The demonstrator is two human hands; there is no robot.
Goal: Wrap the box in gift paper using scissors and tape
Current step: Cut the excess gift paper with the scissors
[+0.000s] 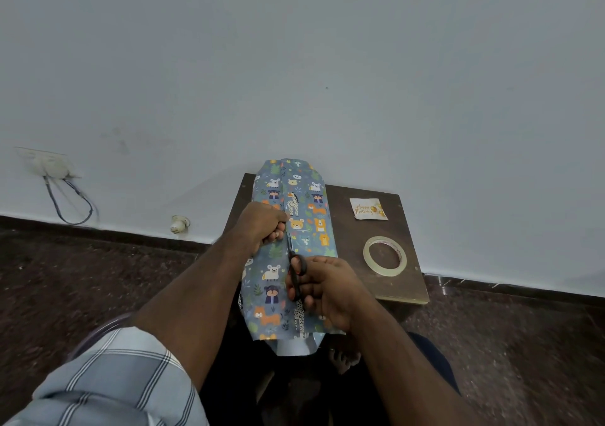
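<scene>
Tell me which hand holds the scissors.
The right hand holds the black-handled scissors, fingers through the loops, blades pointing away along the gift paper. The left hand only grips the paper.

Gift paper: thin printed sheet, slight sheen, plain white underside showing at near end. Scissors: black plastic handles, matt; blade metal, thin bright edge. Tape roll: clear glossy plastic film on a pale core. Table: dark brown wood-look top, smooth, lighter raw edge. Card: cream paper, gold print. Sleeve: checked woven cloth. Floor: speckled polished stone. Wall: matt paint.
</scene>
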